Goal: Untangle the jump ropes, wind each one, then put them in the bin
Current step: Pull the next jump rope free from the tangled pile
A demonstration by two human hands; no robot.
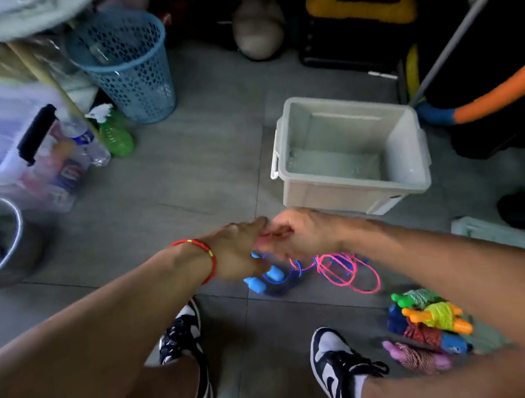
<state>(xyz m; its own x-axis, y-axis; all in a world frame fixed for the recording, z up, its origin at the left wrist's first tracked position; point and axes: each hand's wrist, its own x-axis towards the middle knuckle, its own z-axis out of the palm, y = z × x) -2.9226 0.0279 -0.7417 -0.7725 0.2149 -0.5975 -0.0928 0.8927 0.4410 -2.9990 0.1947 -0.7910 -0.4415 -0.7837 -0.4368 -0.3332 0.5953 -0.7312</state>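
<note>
We start with the bin (354, 180), the largest of our task things: it sits on the tiled floor (202, 174) at about two o'clock from our hands, and as far as we can see into it there is nothing inside, so by our reckoning no rope has gone in yet. Next in size is the wound bundle pile (429, 327) at five o'clock, beside our right shoe (339, 369): several ropes in green, yellow, red and pink-white cord look already wrapped around their handles, and we judge that part of the winding done. What is left is the pink and blue tangle (334, 271) lying on the floor just below our hands at six o'clock, loops of pink cord crossing blue cord, with the blue handles (263, 277) at its seven o'clock side. We take the work to be partway through: this last tangle wants separating and winding, and then everything must go into the bin. Smallest of all is the grip. Our left hand (238, 247) and right hand (300, 230) meet knuckle to knuckle above the tangle, fingers curled inward; they seem to pinch something pink between them, likely the pink cord, though motion blur keeps us from saying exactly which strand each hand has.
</note>
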